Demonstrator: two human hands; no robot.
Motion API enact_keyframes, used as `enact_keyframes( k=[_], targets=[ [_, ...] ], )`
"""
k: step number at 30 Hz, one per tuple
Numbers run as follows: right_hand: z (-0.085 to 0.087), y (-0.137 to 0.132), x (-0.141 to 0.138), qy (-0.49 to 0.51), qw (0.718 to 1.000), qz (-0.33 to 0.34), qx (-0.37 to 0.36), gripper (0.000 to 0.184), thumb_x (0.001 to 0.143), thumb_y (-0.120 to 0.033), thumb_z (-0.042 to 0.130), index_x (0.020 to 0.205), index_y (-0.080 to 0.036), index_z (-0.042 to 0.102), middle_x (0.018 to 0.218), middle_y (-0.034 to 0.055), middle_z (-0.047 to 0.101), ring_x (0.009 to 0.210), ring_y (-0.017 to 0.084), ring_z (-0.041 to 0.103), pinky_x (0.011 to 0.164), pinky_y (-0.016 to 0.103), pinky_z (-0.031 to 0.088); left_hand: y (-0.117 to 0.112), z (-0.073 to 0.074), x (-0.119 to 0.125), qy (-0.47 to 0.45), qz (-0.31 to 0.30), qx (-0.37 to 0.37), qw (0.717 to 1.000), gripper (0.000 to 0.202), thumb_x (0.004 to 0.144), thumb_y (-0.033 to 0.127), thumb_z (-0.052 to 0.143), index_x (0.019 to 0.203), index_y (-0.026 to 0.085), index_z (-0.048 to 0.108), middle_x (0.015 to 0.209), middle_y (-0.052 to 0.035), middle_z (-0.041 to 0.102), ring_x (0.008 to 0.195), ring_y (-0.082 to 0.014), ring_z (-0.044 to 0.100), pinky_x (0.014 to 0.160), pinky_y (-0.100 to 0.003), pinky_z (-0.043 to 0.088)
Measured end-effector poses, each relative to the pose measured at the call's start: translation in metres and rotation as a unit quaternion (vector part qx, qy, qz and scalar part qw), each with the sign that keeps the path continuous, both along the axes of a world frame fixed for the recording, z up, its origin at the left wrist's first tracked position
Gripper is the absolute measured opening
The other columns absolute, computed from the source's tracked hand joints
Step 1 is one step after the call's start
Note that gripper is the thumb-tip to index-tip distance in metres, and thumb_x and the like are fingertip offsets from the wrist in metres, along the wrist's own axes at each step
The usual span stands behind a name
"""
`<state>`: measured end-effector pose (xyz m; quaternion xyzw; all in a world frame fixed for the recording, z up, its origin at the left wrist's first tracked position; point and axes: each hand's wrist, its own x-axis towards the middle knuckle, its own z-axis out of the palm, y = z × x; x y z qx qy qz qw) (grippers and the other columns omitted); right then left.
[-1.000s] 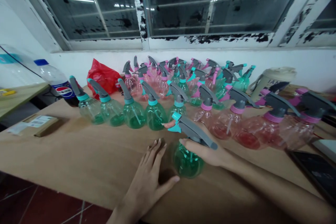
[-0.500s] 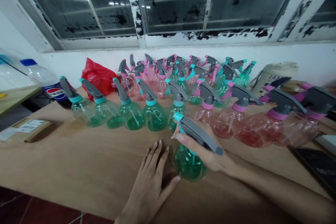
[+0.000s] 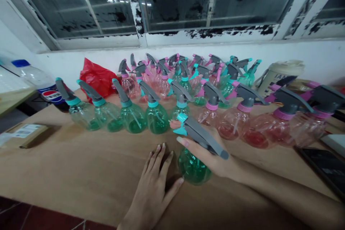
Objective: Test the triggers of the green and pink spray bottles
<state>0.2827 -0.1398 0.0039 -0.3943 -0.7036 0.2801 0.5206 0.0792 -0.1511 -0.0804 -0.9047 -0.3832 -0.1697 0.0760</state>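
A green spray bottle [image 3: 194, 168] with a grey and turquoise trigger head stands on the table, liquid inside it. My right hand [image 3: 212, 158] is around its neck just under the head, the thumb along the near side and other fingertips showing beyond the turquoise trigger. Part of the bottle's neck is hidden by this hand. Left of the bottle, my left hand [image 3: 154, 183] lies flat on the tabletop with fingers spread, its thumb tip close to the bottle's base. It holds nothing.
Behind my hands runs a row of green spray bottles [image 3: 158, 119] and pink spray bottles [image 3: 232, 127], with more bottles by the wall. A red plastic bag [image 3: 95, 79], a Pepsi bottle [image 3: 51, 93] and a cardboard box [image 3: 25, 134] are left. A phone [image 3: 323, 167] lies right.
My right hand's fingers have straightened and come away from the trigger, which now shows more fully. My left hand stays flat. The view has shifted slightly.
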Motion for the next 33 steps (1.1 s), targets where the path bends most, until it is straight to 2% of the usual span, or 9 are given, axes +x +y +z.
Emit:
enact_keyframes(
  k=[6,10,14,19,21,25,28,31,33],
  targets=[
    [-0.0033,0.0000,0.0004,-0.009,1.000,-0.005,-0.009,0.017,0.088,-0.034,0.057,0.074,-0.024,0.060,0.072,-0.0007,0.058,0.072,0.017,0.059,0.075,0.034,0.049,0.0006,-0.0006,-0.0002,-0.009,0.001,-0.004,1.000,0.060,0.093,0.043,0.051,0.142,0.011,0.036,0.148,-0.0206,0.040,0.138,-0.0345,0.035,0.102,-0.054,0.045],
    [-0.0048,0.0005,0.0015,-0.009,1.000,0.006,-0.013,0.013,0.089,-0.034,0.057,0.081,-0.024,0.062,0.074,-0.0003,0.059,0.069,0.016,0.057,0.070,0.033,0.049,0.0009,0.0005,0.0000,-0.004,0.000,0.000,1.000,0.059,0.093,0.043,0.051,0.141,0.010,0.039,0.149,-0.0210,0.039,0.137,-0.0359,0.036,0.100,-0.055,0.046],
    [-0.0033,0.0007,0.0031,-0.002,1.000,0.023,-0.015,0.009,0.089,-0.030,0.058,0.092,-0.025,0.064,0.079,-0.0001,0.063,0.074,0.017,0.061,0.076,0.034,0.050,0.0009,0.0007,-0.0013,-0.008,-0.003,-0.005,1.000,0.059,0.093,0.044,0.051,0.140,0.010,0.040,0.150,-0.0209,0.038,0.138,-0.0357,0.036,0.102,-0.055,0.045],
    [0.0002,0.0007,0.0042,0.017,0.999,0.046,-0.019,0.021,0.087,-0.024,0.059,0.108,-0.027,0.064,0.099,0.0017,0.068,0.091,0.018,0.065,0.085,0.034,0.049,-0.0005,-0.0002,-0.0026,-0.017,0.000,-0.017,1.000,0.058,0.093,0.044,0.051,0.140,0.011,0.041,0.150,-0.0197,0.038,0.139,-0.0346,0.034,0.105,-0.055,0.042],
    [0.0014,0.0013,0.0042,0.008,0.999,0.045,-0.012,0.018,0.087,-0.024,0.058,0.104,-0.025,0.064,0.095,0.0013,0.069,0.087,0.017,0.065,0.082,0.033,0.050,-0.0014,-0.0009,-0.0013,-0.018,0.003,-0.018,1.000,0.059,0.093,0.045,0.051,0.140,0.011,0.041,0.150,-0.0198,0.037,0.139,-0.0341,0.033,0.106,-0.054,0.041],
    [0.0029,0.0033,0.0041,-0.018,0.999,0.034,0.014,0.011,0.089,-0.027,0.055,0.082,-0.022,0.063,0.076,-0.0012,0.065,0.070,0.014,0.063,0.068,0.029,0.049,-0.0031,-0.0030,0.0024,-0.016,0.010,-0.003,1.000,0.057,0.094,0.044,0.050,0.139,0.009,0.042,0.148,-0.0209,0.040,0.138,-0.0340,0.035,0.105,-0.054,0.042],
    [0.0027,0.0048,0.0046,-0.023,0.999,0.029,0.019,0.015,0.090,-0.028,0.054,0.078,-0.022,0.061,0.072,-0.0015,0.065,0.073,0.015,0.064,0.070,0.029,0.049,-0.0038,-0.0039,0.0035,-0.022,0.011,-0.004,1.000,0.055,0.094,0.042,0.050,0.138,0.010,0.043,0.148,-0.0196,0.042,0.139,-0.0331,0.035,0.106,-0.053,0.041],
    [0.0015,0.0053,0.0056,-0.011,0.999,0.040,-0.004,0.012,0.089,-0.033,0.058,0.089,-0.024,0.065,0.081,-0.0004,0.069,0.076,0.016,0.065,0.076,0.032,0.050,-0.0037,-0.0036,0.0031,-0.025,0.009,-0.008,1.000,0.054,0.093,0.042,0.050,0.138,0.011,0.043,0.149,-0.0186,0.041,0.139,-0.0326,0.034,0.107,-0.053,0.040],
    [0.0006,0.0045,0.0059,0.004,0.999,0.045,-0.026,0.019,0.087,-0.035,0.060,0.101,-0.025,0.067,0.090,0.0011,0.071,0.078,0.017,0.065,0.078,0.034,0.051,-0.0033,-0.0032,0.0027,-0.022,0.009,-0.005,1.000,0.054,0.094,0.042,0.050,0.138,0.011,0.043,0.149,-0.0187,0.041,0.139,-0.0329,0.035,0.106,-0.053,0.041]
  ],
)
